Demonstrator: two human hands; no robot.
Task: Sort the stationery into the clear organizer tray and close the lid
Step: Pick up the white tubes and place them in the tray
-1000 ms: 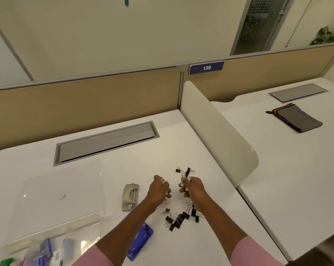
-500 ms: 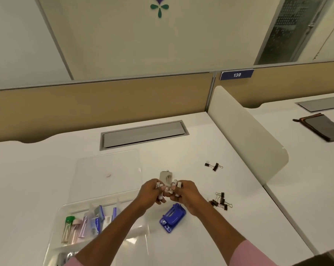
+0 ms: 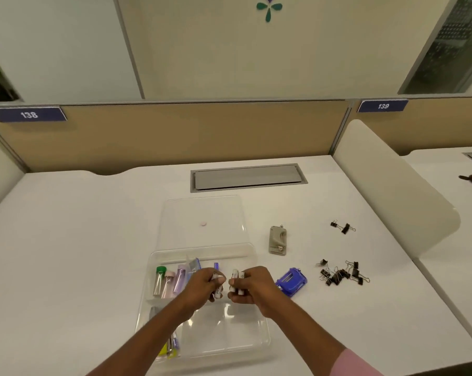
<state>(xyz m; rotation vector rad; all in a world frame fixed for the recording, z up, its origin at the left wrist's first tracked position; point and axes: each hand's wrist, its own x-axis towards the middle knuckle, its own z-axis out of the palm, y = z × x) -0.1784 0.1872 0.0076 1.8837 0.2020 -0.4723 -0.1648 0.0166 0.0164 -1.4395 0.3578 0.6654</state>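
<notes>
Left hand (image 3: 205, 285), right hand (image 3: 252, 286) — each grip clenched on small white cylinders (image 3: 237, 278) above the tray (image 3: 259, 340); risk — one slips, rolling toward 3 o'clock across the desk (image 3: 80, 253).

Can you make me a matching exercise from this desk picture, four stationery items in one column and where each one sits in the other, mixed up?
Items:
1. green-capped tube
2. blue stapler
3. grey hole punch
4. pair of binder clips

Places:
A. on the desk, right of the open lid
B. inside the clear organizer tray, back left compartment
C. on the desk far right, near the white divider
D. on the desk just right of the tray, beside the right hand

Pairs: 1-B, 2-D, 3-A, 4-C
</notes>
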